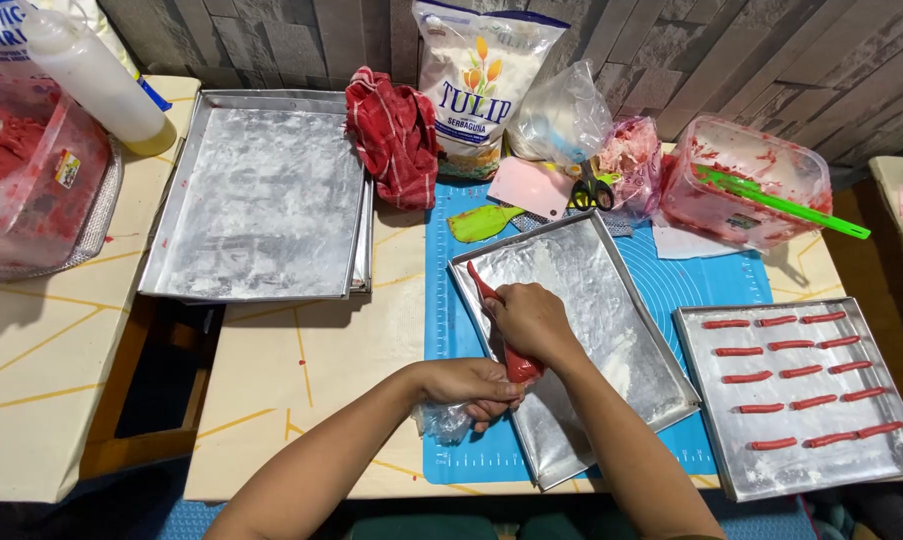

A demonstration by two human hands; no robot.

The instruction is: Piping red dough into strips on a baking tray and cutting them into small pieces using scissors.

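Note:
My right hand grips a piping bag of red dough over a greased metal baking tray that lies tilted on a blue silicone mat. A short red strip runs along the tray's left edge by the bag's tip. My left hand holds the twisted clear plastic tail of the bag at the tray's near left edge.
A second tray at the right carries several rows of red dough sticks. Stacked greased trays sit at the left. Behind are a red cloth, a flour bag, scissors, a green spatula and a smeared plastic tub.

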